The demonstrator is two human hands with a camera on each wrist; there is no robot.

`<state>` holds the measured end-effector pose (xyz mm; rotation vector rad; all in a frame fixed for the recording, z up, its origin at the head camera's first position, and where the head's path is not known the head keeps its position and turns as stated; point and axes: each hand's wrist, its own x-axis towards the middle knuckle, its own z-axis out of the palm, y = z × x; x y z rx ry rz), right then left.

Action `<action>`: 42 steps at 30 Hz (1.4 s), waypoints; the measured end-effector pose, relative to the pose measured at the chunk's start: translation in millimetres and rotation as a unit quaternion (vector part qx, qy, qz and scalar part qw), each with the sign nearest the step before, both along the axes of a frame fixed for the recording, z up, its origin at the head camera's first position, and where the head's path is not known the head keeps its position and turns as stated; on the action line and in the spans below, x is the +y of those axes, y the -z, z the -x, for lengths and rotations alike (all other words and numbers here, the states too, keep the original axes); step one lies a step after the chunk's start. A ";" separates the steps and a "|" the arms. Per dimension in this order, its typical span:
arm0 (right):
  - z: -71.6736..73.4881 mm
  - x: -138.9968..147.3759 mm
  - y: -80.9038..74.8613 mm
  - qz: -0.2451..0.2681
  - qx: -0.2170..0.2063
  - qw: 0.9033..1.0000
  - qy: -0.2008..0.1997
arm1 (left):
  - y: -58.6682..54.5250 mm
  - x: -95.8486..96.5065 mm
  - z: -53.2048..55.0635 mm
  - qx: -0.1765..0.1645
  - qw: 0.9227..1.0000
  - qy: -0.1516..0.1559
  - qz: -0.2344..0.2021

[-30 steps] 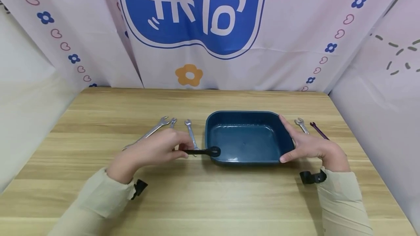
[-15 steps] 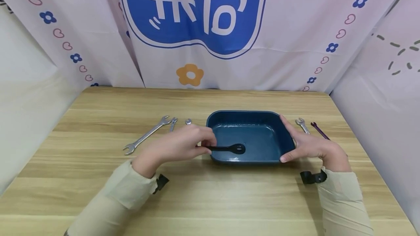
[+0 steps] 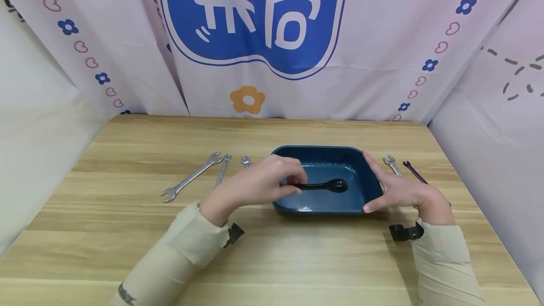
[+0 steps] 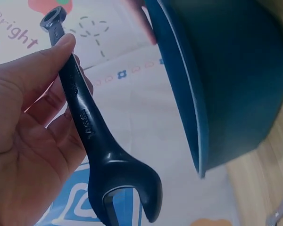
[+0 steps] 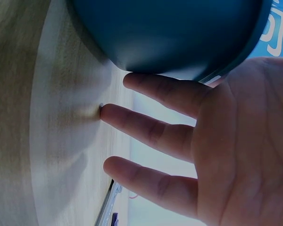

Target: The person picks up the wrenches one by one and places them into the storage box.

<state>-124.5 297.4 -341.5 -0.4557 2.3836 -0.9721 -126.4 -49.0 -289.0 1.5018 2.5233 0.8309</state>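
My left hand (image 3: 272, 181) pinches a black combination wrench (image 3: 325, 186) over a dark blue plastic bin (image 3: 323, 213). In the left wrist view, the thumb lies on the shaft of the wrench (image 4: 87, 115) near its ring end, and the open jaw end points away from the palm. Beside it stands the outer wall of the bin (image 4: 240, 89). My right hand (image 3: 397, 190) rests against the bin's right end, thumb at the front rim and a finger at the back. Straight, spread fingers of the right hand (image 5: 203, 136) show under the bin wall (image 5: 170, 37) in the right wrist view.
Left of the bin lie a large silver open-end wrench (image 3: 191, 178), a slimmer silver wrench (image 3: 223, 170) and another (image 3: 245, 160) partly hidden by the left hand. Behind the right hand are a silver wrench (image 3: 392, 164) and a purple one (image 3: 414, 172). A printed cloth (image 3: 374, 74) hangs behind the table.
My left hand has carried the black wrench rightward, from the bin's left edge to over its middle. The right hand and the bin have stayed in place.
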 end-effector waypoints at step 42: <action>-1.2 0.9 3.3 0.019 -0.003 1.000 0.003 | 68.7 61.9 20.0 -0.146 0.989 -0.028 0.021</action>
